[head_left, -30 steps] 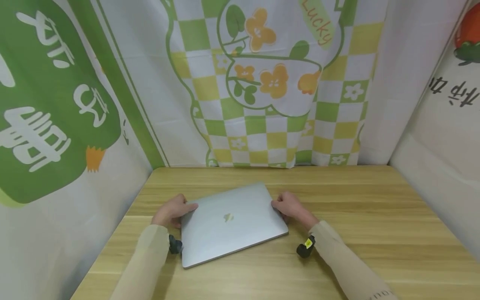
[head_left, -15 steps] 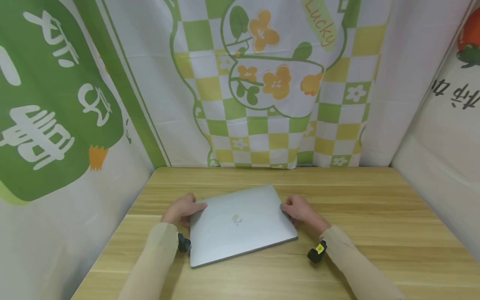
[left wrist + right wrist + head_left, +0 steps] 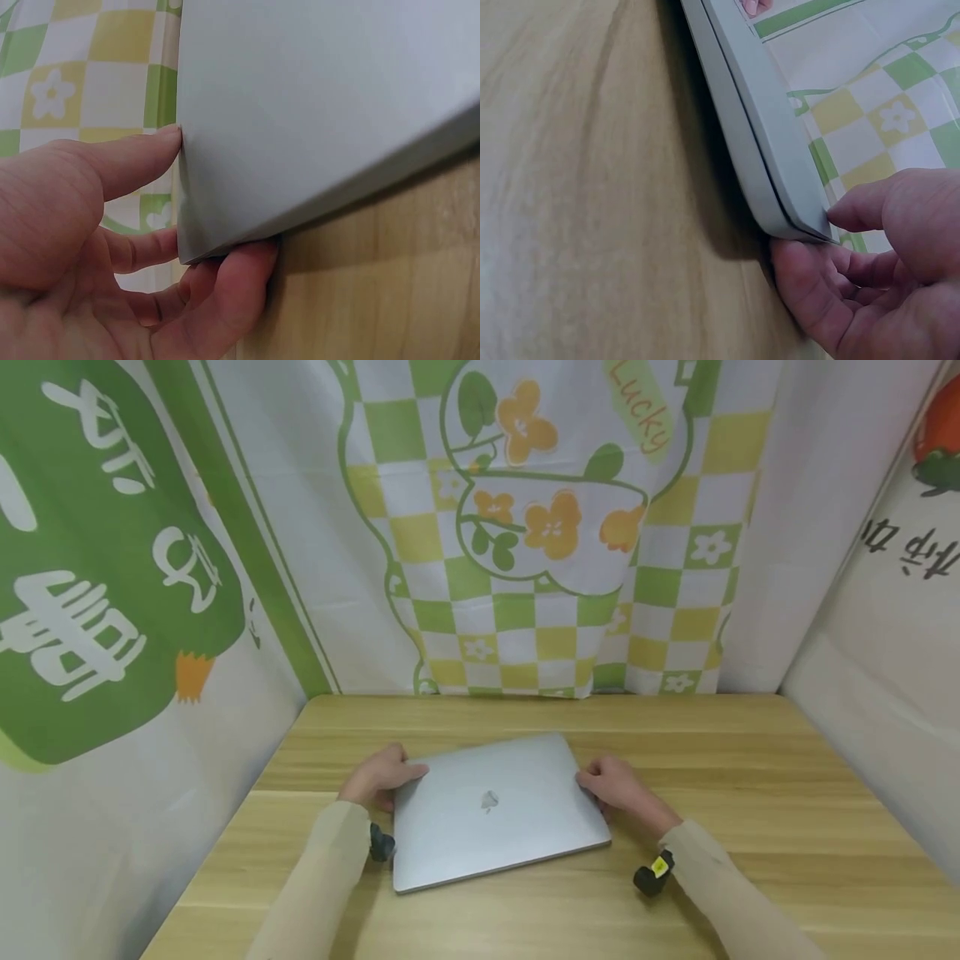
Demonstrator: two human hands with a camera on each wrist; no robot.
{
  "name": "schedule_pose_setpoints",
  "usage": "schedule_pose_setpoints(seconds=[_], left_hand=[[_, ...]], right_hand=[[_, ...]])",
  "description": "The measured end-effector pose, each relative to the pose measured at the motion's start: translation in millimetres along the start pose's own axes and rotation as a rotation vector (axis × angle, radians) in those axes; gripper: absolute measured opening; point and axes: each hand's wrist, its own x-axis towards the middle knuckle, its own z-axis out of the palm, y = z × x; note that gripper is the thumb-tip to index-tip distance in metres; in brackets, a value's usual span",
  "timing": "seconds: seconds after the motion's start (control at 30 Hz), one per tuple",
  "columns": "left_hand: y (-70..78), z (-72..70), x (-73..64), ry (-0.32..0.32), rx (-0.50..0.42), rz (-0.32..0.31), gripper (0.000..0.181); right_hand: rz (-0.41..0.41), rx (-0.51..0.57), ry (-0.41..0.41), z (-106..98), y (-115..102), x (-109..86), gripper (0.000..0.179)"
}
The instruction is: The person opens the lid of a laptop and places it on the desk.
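A closed silver laptop (image 3: 465, 827) with an apple logo on its lid lies slightly turned over the wooden table, its far right corner pointing away. My left hand (image 3: 384, 777) grips its left side, thumb on the lid and fingers curled under the edge, as the left wrist view shows on the laptop (image 3: 315, 112). At the opposite side my right hand (image 3: 617, 785) pinches the edge, thumb above and fingers beneath. In the right wrist view a dark shadow runs under the laptop (image 3: 757, 142), close over the wood. Part of the fingers is hidden below it.
The wooden table (image 3: 750, 793) spreads around the laptop on all sides. A checkered curtain (image 3: 525, 610) hangs along its far edge, with a printed cloth (image 3: 112, 568) on the left and another cloth (image 3: 885, 652) on the right.
The laptop has shifted to the right, and a little toward the body at its far edge, with both hands keeping their hold and moving along with it.
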Motion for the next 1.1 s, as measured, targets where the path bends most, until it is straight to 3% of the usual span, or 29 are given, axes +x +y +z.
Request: schedule_pose_setpoints(seconds=[0.7,1.1], left_hand=[[18.1,12.0,4.7,-0.009,-0.012,0.014,0.049],[29.7,18.4,9.0,-0.023,0.033,0.013,0.055]], right_hand=[[0.011,0.009,-0.009,-14,18,-7.6,0.024],[0.029,0.080,-0.034,-23,28,-14.6,0.022]])
